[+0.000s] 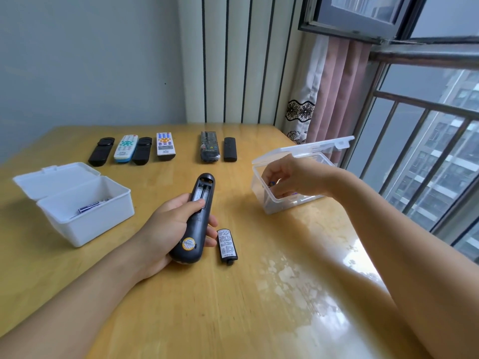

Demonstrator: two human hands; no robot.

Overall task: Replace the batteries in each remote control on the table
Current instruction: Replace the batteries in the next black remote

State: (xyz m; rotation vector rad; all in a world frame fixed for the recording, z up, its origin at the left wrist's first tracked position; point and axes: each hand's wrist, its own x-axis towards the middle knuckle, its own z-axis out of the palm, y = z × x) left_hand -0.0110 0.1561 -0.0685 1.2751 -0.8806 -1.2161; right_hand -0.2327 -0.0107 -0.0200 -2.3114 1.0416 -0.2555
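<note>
The left hand [166, 229] holds a black remote [194, 218] back side up with its battery slot open, and the cover [227, 246] lies on the tabletop [233, 307] just beside it. Farther off, the right hand [287, 177] reaches into a clear box [269, 203], fingers curled, but I cannot tell if it holds anything. A white box [77, 218] with a battery [92, 205] sits left, and six remotes [166, 146] line the far edge.

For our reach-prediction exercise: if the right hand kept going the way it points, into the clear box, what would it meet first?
Probably the batteries at the fingertips of the right hand, inside the clear box; depth is uncertain.
</note>
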